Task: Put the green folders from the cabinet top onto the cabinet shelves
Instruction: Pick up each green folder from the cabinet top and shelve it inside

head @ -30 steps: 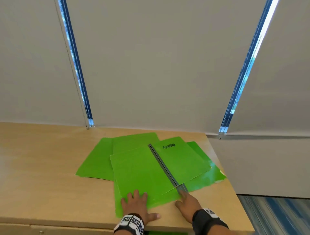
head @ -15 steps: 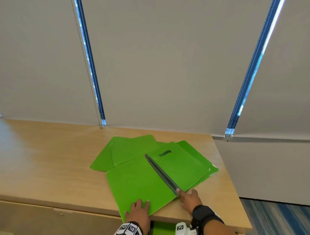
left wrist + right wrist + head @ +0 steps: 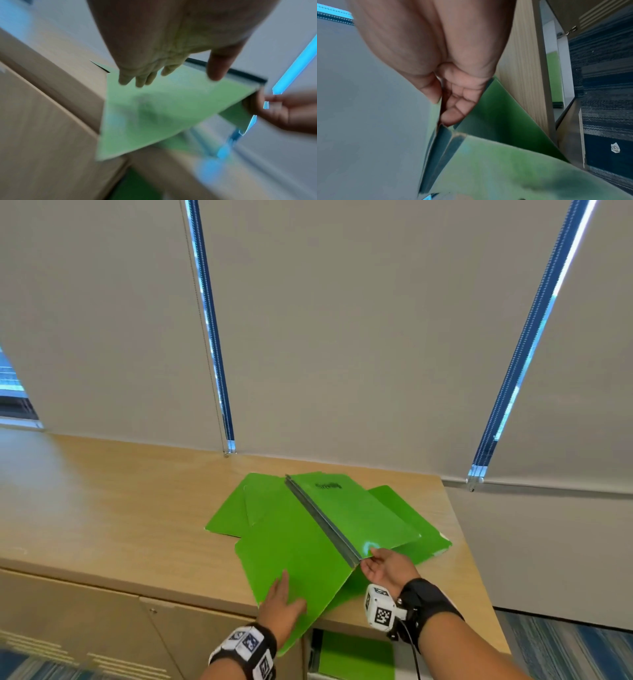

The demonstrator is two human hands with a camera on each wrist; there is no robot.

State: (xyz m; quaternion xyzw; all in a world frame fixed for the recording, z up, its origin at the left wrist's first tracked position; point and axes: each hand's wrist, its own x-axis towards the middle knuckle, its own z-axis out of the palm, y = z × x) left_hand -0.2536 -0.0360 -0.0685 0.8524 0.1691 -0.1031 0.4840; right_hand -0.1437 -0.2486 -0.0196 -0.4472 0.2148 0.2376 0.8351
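Several green folders lie spread on the wooden cabinet top [image 3: 120,508]. The top folder [image 3: 294,553] has a grey spine [image 3: 322,518] raised like a ridge, and its near corner hangs past the cabinet's front edge. My left hand [image 3: 282,594] lies flat on its left cover, fingers straight [image 3: 137,79]. My right hand [image 3: 371,556] grips the near end of the spine, fingers curled round it [image 3: 450,117]. Two more folders [image 3: 233,515] [image 3: 421,529] stick out from beneath. Another green folder [image 3: 356,655] lies on a shelf inside the open cabinet below.
Closed cabinet doors [image 3: 85,621] run along the front to the left of the open compartment. Grey roller blinds [image 3: 342,337] hang right behind the cabinet top. Striped blue carpet [image 3: 565,652] lies to the right, past the cabinet's end.
The top folder has slid toward me and its corner now overhangs the front edge. My right hand went from resting at the spine's end to gripping it. My left hand stayed flat on the cover.
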